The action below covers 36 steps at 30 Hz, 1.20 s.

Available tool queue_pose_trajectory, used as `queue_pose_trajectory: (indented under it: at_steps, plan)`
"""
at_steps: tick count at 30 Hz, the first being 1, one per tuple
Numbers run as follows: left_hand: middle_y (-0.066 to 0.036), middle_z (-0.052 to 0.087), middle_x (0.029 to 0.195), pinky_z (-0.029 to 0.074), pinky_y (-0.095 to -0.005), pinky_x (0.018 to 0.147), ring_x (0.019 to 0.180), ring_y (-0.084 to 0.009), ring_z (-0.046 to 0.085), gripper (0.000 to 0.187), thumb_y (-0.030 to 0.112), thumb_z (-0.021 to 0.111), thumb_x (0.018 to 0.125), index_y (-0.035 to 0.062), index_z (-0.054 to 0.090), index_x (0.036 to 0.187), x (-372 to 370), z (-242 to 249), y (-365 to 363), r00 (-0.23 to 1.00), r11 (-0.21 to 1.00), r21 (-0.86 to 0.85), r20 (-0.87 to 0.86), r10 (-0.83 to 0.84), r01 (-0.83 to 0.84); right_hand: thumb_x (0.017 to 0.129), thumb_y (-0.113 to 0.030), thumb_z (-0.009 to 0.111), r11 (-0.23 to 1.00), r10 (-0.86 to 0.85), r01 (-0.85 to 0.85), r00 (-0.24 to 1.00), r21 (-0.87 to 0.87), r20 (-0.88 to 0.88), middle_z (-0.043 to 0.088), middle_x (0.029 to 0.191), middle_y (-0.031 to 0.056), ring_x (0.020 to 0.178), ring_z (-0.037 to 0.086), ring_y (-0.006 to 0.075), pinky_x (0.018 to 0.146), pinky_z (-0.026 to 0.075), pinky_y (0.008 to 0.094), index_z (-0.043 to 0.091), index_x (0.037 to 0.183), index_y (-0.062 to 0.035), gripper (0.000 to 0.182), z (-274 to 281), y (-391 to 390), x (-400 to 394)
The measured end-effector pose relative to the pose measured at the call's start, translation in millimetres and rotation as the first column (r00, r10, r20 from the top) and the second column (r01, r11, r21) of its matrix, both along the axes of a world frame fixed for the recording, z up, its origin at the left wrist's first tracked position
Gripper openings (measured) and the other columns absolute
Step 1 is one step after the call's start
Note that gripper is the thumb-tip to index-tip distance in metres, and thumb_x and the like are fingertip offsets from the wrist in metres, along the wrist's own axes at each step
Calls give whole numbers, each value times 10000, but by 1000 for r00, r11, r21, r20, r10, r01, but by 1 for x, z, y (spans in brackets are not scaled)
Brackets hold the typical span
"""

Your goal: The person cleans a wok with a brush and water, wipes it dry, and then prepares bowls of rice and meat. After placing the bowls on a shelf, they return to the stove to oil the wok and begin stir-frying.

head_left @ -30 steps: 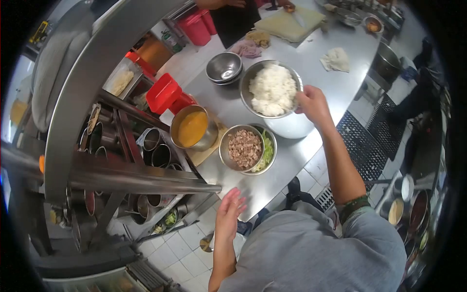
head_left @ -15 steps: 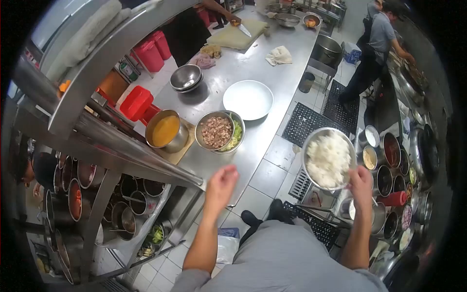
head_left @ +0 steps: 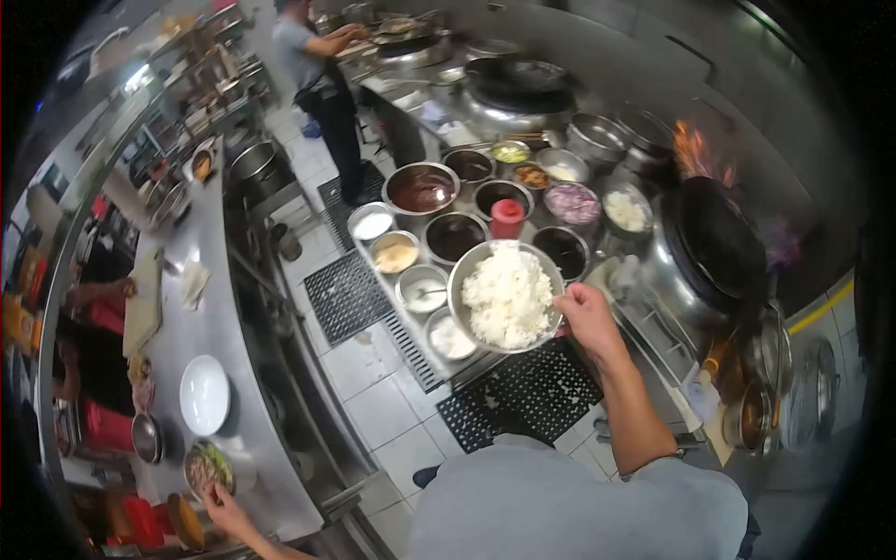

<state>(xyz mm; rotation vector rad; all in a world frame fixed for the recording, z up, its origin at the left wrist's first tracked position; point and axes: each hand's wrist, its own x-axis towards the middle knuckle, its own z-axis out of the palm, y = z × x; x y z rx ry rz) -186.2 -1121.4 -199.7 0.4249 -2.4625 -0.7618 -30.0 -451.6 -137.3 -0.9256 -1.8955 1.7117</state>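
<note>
Rice (head_left: 509, 291) likely makes our bowl (head_left: 456, 313), near the pots (head_left: 422, 214), heavy — our right hand (head_left: 589, 318) clamps its rim, the best hold — but whether our left hand (head_left: 226, 512) grips the meat (head_left: 199, 472), we cannot tell.

I am logging rice (head_left: 509, 297) lying in a bowl (head_left: 455, 301). Left, a plate (head_left: 204, 395) is resting on the counter (head_left: 254, 411).

This is a big kitchen, the kind a restaurant has. Orange fire (head_left: 695, 154) burns by a large black wok (head_left: 717, 238). Many metal pots (head_left: 411, 213) hold sauces (head_left: 422, 189) and chopped onion (head_left: 572, 203). A person (head_left: 322, 84) stands by the stove (head_left: 406, 49). A long metal tabletop (head_left: 263, 443) has a cutting board (head_left: 143, 303), and black mats (head_left: 347, 297) lie on the tiled floor (head_left: 373, 387).
</note>
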Motion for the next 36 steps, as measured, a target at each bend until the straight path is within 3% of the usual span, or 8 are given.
queue_pose_trajectory:
  at_steps: [8, 16, 21, 27, 31, 33, 35, 36]
  plan:
    - [-144, 685, 1017, 498, -336, 833, 917, -220, 633, 268, 166, 614, 964, -46, 643, 1125, 83, -2, 157, 990, 984, 120, 45, -135, 129, 913, -129, 572, 949, -281, 286, 958, 136, -54, 578, 685, 23, 647, 639, 149, 506, 546, 305, 556, 723, -45, 209, -28, 228, 1]
    - [-175, 687, 1010, 522, -371, 804, 884, -285, 659, 242, 153, 651, 911, -36, 675, 1060, 156, 18, 193, 990, 997, 72, 143, -14, 3, 995, -195, 457, 975, -185, 177, 981, -135, -51, 644, 994, 155, 809, 700, 285, 683, 622, 409, 594, 1060, 36, 275, -129, 362, -82]
    - [-193, 675, 997, 526, -390, 807, 879, -329, 684, 222, 166, 669, 899, -4, 676, 1041, 168, 62, 188, 990, 993, 43, 94, 105, -110, 966, -297, 614, 975, -104, 79, 988, -207, -117, 623, 1134, 131, 879, 673, 289, 749, 609, 403, 600, 1185, -1, 369, -185, 429, -79]
    - [-177, 690, 1006, 518, -403, 825, 919, -321, 676, 231, 180, 681, 876, 19, 682, 1042, 127, 59, 106, 978, 979, -67, -93, 185, -192, 937, -550, 612, 944, -186, 207, 977, -257, 103, 659, 1054, 114, 858, 666, 188, 619, 531, 282, 574, 1243, -48, 589, -174, 434, -58]
    - [-164, 677, 986, 512, -430, 832, 940, -353, 656, 211, 176, 671, 882, 34, 680, 1038, 82, 45, 57, 974, 976, -78, -121, 194, -204, 952, -412, 618, 966, -241, 235, 969, -112, -52, 677, 1155, 142, 820, 699, 206, 558, 552, 298, 587, 1140, 1, 455, -148, 360, -1]
    - [-157, 675, 1001, 507, -435, 850, 966, -352, 647, 206, 167, 670, 868, 47, 683, 1035, 55, 35, 30, 977, 981, -78, -129, 168, -178, 965, -379, 613, 998, 45, -49, 993, -38, -112, 686, 1001, 68, 809, 689, 201, 588, 539, 287, 607, 1110, -40, 368, -161, 322, 31]
    - [-154, 671, 1016, 503, -442, 868, 988, -354, 637, 205, 157, 665, 854, 55, 688, 1030, 28, 26, 10, 982, 983, -91, -119, 148, -159, 964, -165, 557, 653, 528, -399, 849, -643, 9, 655, 1110, 178, 989, 656, 349, 851, 568, 444, 573, 1286, -1, 361, -99, 241, 53]
    - [-155, 668, 1024, 502, -446, 876, 996, -356, 633, 206, 152, 661, 848, 56, 690, 1028, 13, 23, 2, 984, 983, -102, -109, 144, -155, 968, -177, 561, 848, 436, -336, 882, -409, 179, 655, 1117, 193, 966, 666, 361, 816, 579, 447, 574, 1266, 15, 354, -77, 152, 59]
